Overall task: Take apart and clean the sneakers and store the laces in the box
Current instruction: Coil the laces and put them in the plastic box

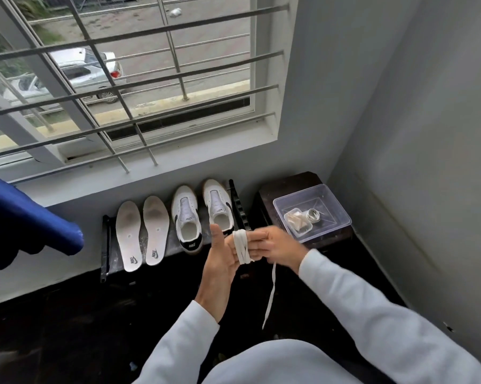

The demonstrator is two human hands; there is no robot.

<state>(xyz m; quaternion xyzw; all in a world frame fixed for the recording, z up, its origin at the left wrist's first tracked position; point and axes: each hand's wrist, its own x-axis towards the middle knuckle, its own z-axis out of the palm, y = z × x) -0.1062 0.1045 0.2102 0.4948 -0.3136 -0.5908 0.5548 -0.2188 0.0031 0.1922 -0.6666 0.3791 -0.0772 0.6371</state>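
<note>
A white shoelace is wound in several loops around the fingers of my left hand, whose thumb points up. My right hand pinches the lace at the coil; a loose tail hangs down from it. Two white sneakers without laces stand side by side on a low dark rack under the window. Their two white insoles lie to the left of them. A clear plastic box on a dark stool holds a coiled lace and a folded cloth.
The dark stool stands in the corner against the grey wall. A blue padded object juts in from the left. A barred window with a sill is above the rack. The floor is dark and glossy.
</note>
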